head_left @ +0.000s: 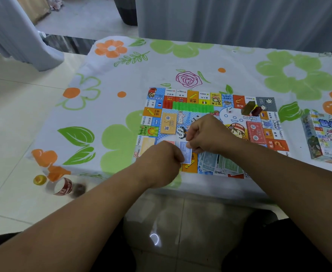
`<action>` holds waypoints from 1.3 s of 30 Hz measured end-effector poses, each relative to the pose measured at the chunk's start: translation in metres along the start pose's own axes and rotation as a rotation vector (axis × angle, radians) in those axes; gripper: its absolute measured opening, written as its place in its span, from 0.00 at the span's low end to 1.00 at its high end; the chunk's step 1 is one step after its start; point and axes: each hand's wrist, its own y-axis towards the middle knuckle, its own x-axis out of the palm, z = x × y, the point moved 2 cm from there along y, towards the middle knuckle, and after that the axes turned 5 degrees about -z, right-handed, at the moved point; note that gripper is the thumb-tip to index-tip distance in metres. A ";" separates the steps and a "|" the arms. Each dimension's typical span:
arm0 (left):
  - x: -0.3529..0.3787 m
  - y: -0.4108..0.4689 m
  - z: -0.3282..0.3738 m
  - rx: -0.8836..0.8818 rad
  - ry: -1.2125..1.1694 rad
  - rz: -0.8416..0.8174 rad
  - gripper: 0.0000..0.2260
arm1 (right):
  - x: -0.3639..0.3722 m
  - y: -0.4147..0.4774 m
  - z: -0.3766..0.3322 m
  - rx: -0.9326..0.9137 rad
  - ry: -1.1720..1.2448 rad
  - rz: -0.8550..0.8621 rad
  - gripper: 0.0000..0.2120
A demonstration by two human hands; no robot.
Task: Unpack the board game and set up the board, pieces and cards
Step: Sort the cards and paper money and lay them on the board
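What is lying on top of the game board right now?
On the game board: green houses, die, orange card deck, red card deck, dark pieces, fanned banknotes. Left hand and right hand pinch a blue banknote, hiding squares beneath.

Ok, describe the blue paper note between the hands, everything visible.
The blue note is a thin slip of pale blue printed paper, print too blurred to read. It sits over the near part of the board, pinched by the left hand on its left and the right hand at its top right. A pile of notes lies just right of it.
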 end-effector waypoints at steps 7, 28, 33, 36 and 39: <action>0.013 -0.006 0.006 0.102 0.329 -0.103 0.18 | 0.002 0.000 0.000 -0.029 -0.131 0.034 0.05; 0.025 0.001 0.004 0.149 0.455 -0.140 0.20 | 0.015 0.004 0.007 -0.112 -0.402 0.082 0.03; 0.025 0.001 0.006 0.147 0.433 -0.141 0.23 | 0.018 0.000 0.003 -0.128 -0.507 0.061 0.08; 0.025 0.001 0.007 0.146 0.448 -0.138 0.21 | 0.019 -0.005 0.001 -0.148 -0.596 0.071 0.08; 0.025 0.002 0.006 0.151 0.454 -0.132 0.21 | 0.020 -0.008 -0.001 -0.164 -0.669 0.123 0.10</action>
